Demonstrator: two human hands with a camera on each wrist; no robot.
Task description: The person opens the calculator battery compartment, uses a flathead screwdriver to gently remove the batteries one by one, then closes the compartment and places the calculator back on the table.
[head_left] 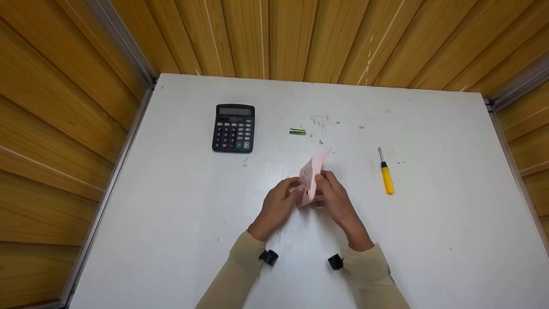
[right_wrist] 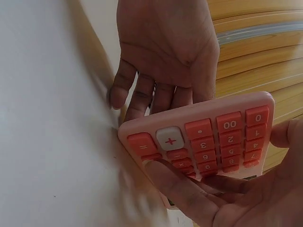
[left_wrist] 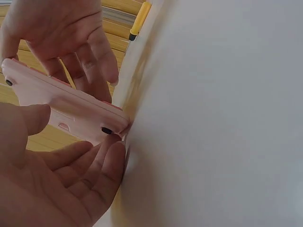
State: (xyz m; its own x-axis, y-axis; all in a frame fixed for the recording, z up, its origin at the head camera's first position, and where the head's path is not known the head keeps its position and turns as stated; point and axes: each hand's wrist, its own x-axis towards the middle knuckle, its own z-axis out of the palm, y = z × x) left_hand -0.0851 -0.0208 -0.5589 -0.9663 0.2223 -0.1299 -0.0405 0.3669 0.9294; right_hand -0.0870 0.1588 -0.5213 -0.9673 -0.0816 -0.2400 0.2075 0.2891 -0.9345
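Observation:
A pink calculator (head_left: 312, 176) is held tilted on its edge above the white table. Its red keys (right_wrist: 199, 128) face my right hand, and its pale back with two dark feet (left_wrist: 107, 130) faces my left hand. The right hand (head_left: 336, 198) grips it, with the thumb at one edge and the fingers against the key side in the right wrist view. Behind the calculator, my left hand (head_left: 278, 205) has its fingers loosely bent, their tips near or touching a lower corner; its thumb lies by the back. Exact contact is partly hidden.
Behind the hands stands a black calculator (head_left: 233, 128) on the left. A green battery (head_left: 297, 131) lies near the middle of the table (head_left: 171, 214). To the right is a screwdriver with a yellow handle (head_left: 387, 180). Wood-patterned panels (head_left: 283, 38) enclose the table.

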